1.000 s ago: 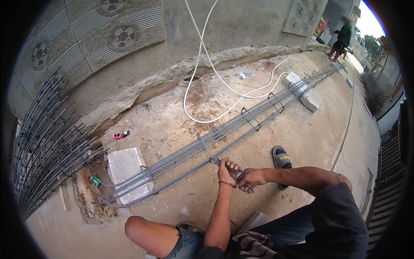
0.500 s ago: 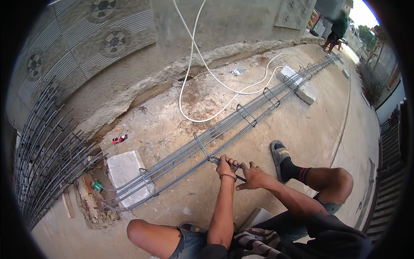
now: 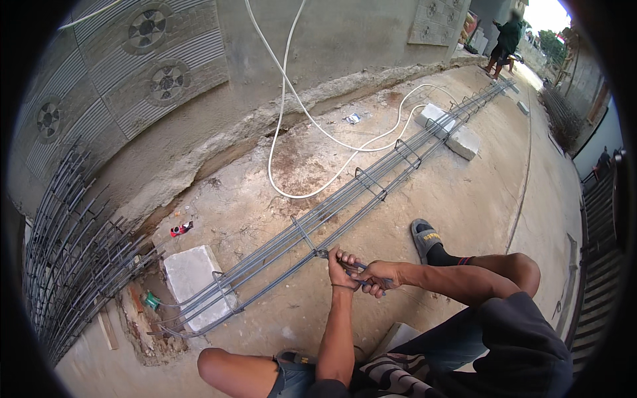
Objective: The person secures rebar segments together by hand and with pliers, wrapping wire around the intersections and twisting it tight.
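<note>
A long cage of steel rebar (image 3: pixel 279 262) runs diagonally across the ground, with square stirrups spaced along its bars. At its near side, a pair of pincers (image 3: pixel 323 253) has its jaws against a stirrup corner. My left hand (image 3: pixel 342 266) is closed round the pincers just behind the jaws. Farther back, my right hand (image 3: pixel 379 275) wraps round the handles, close beside the left. Any tie wire in the jaws is too small to make out.
Concrete blocks (image 3: pixel 199 282) (image 3: pixel 463 142) prop the cage. A white hose (image 3: pixel 298 196) loops beyond it. More bent rebar (image 3: pixel 79 252) leans by the wall at left. A red packet (image 3: pixel 181 229) lies on the ground. Another person (image 3: pixel 507 40) stands at the far end.
My right hand has gone from partly spread fingers to a closed grip on the handles, and the handles have swung. My left hand stays near the jaws. The view has shifted slightly.
</note>
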Demonstrator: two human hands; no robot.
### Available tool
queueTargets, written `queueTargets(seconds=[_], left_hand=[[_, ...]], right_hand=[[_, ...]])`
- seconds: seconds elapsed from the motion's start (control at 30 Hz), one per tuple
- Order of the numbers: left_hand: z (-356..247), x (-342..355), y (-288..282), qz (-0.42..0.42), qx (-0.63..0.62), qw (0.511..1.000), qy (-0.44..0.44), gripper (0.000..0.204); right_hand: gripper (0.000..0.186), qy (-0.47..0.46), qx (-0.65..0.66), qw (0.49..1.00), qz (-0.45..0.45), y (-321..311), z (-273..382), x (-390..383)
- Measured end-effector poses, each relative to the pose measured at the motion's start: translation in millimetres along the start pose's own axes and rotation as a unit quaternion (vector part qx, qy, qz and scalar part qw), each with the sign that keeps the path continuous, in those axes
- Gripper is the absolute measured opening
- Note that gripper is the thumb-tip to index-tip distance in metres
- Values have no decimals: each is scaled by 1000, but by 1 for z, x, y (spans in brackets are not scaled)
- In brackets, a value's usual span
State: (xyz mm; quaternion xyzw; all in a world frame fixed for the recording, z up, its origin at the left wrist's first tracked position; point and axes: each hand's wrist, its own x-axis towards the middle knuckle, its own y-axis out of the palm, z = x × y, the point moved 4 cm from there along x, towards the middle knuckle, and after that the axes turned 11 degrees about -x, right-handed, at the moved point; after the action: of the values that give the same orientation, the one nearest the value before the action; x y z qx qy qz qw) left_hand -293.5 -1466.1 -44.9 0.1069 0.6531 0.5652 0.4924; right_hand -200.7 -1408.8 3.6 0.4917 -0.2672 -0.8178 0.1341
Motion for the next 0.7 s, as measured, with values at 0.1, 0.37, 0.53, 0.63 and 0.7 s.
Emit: queueTargets(seconds=[0.1, 0.37, 0.53, 0.63, 0.7], left_hand=[[7, -13, 20, -21, 27, 999, -10, 29], [-5, 10, -2, -99, 78, 991, 53, 30], [-2, 10, 5, 1, -5, 999, -48, 33], [-8, 9, -6, 12, 18, 999, -41, 34], [-20, 13, -18, 66, -51, 993, -85, 28]], right_hand=[[28, 9, -382, 872, -305, 16, 28, -23], [47, -56, -680, 514, -519, 46, 23, -29], [37, -56, -244, 953, -172, 2, 22, -31], [23, -70, 30, 997, 3, 21, -5, -5], [21, -51, -118, 984, -121, 26, 7, -1]])
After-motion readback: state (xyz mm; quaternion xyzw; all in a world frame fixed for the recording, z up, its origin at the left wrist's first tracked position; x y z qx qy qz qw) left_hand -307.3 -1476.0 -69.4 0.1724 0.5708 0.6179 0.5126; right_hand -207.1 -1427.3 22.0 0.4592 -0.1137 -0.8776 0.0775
